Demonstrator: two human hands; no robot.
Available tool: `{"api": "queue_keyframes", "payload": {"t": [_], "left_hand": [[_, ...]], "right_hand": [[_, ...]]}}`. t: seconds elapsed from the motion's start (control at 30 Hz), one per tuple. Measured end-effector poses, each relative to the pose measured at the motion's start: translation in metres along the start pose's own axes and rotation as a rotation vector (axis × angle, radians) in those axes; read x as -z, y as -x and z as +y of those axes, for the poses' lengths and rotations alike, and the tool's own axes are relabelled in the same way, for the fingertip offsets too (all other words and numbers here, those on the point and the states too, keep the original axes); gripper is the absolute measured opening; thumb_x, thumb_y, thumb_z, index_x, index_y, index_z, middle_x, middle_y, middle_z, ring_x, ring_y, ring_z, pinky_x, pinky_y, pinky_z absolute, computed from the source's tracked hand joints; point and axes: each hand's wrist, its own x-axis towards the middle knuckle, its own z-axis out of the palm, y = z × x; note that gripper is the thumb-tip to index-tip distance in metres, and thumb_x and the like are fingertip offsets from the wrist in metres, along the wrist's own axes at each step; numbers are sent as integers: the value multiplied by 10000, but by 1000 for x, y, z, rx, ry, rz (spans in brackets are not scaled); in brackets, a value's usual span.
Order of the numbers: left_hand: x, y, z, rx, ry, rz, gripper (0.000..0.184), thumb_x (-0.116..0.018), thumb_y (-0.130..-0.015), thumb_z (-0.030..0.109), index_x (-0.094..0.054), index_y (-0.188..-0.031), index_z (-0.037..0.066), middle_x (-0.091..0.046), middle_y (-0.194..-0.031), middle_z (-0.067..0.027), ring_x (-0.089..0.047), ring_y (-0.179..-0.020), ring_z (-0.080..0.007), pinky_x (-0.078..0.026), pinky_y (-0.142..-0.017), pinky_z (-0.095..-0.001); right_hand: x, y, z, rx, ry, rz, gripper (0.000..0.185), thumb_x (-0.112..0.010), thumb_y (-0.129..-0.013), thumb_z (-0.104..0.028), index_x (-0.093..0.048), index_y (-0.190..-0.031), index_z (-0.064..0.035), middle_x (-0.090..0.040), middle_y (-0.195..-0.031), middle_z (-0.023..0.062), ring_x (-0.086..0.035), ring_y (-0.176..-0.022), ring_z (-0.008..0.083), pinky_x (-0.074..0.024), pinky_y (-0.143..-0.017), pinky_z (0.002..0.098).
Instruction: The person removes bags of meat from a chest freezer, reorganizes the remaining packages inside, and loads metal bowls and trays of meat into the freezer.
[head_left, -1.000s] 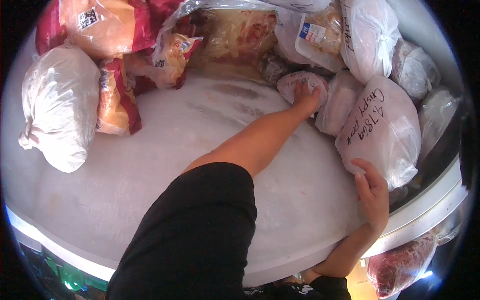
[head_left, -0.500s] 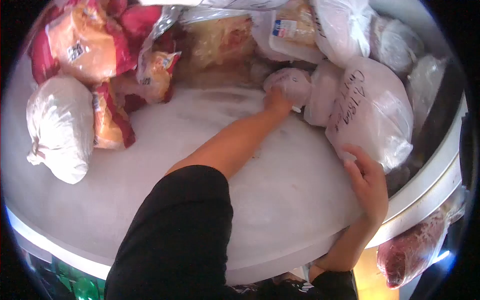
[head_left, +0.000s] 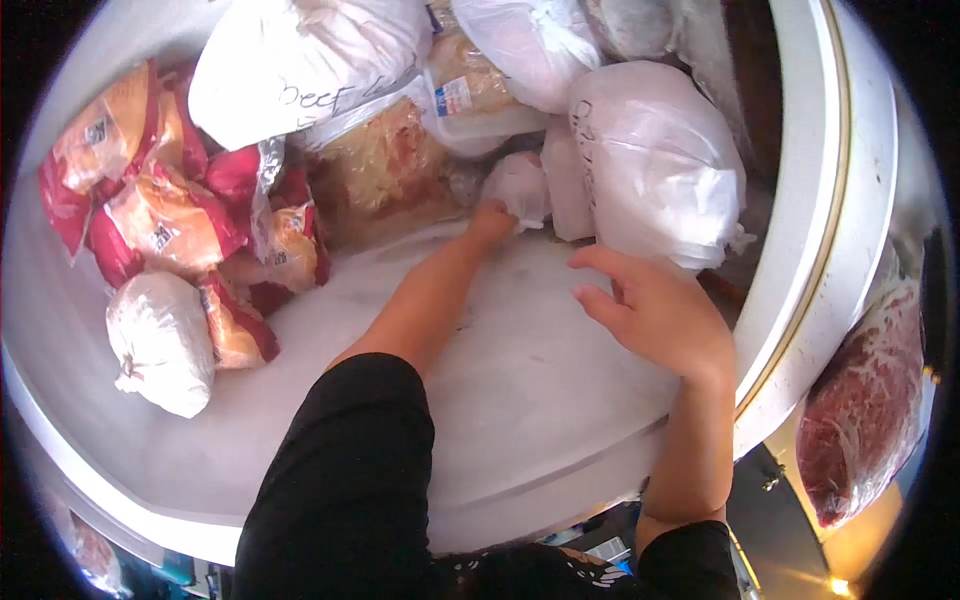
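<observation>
My left hand (head_left: 490, 222) reaches to the back middle of the white freezer, its fingers against a small white wrapped bag (head_left: 519, 187); the fingertips are hidden. My right hand (head_left: 645, 305) has its thumb and index finger spread and nothing between them. It is just below a large white bag with black writing (head_left: 655, 160). Between that bag and the small one stands a pale wrapped package (head_left: 567, 185).
At the left lie red-and-orange packets (head_left: 165, 220) and a knotted white bag (head_left: 160, 340). A bag marked beef (head_left: 310, 70) and a labelled tray (head_left: 480, 95) are at the back. Outside the freezer rim (head_left: 800, 290) is wrapped red meat (head_left: 868, 400).
The camera view has swung round, bringing the beef bag and more packets into view. My right hand is now higher against the large bag's lower edge. My left hand stays at the small bag.
</observation>
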Motion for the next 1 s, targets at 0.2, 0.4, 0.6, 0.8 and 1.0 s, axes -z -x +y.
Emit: {"api": "queue_keyframes", "payload": {"t": [0.2,0.4,0.6,0.8,1.0], "left_hand": [[-28,-13,15,-23,-391,-53,543,-638,-692,353,-554,-1033,-60,-573,-1061,-210,-566,-978,-312,-434,-862,-377],[22,3,41,-217,-738,-208,437,-620,-723,321,-585,-1026,8,-570,-1066,-208,-573,-949,-309,-440,-854,-377],[10,-4,110,-538,-733,-258,426,-613,-729,313,-586,-1027,9,-570,-1060,-210,-574,-938,-307,-443,-841,-378],[43,23,119,-433,-790,-195,415,-606,-735,305,-587,-1029,11,-571,-1055,-211,-575,-926,-306,-446,-828,-378],[61,27,130,-404,-819,-140,405,-599,-741,296,-588,-1031,13,-571,-1050,-213,-576,-914,-304,-450,-815,-379]], "right_hand": [[-5,0,11,63,-38,41,298,-560,-780,-265,-582,-1006,-73,-595,-758,176,-570,-721,321,-434,-656,403],[-4,0,12,78,-30,-9,300,-536,-784,-280,-590,-990,-70,-610,-864,194,-572,-846,358,-435,-750,444],[-19,1,19,44,-53,59,277,-529,-737,-252,-645,-909,-68,-629,-904,171,-596,-875,338,-464,-762,445],[-39,-13,16,104,2,103,283,-535,-734,-252,-639,-923,-69,-626,-914,165,-592,-883,332,-463,-764,443],[-42,-15,21,122,27,143,291,-541,-730,-253,-632,-937,-71,-624,-923,160,-588,-892,327,-462,-766,441]]}}
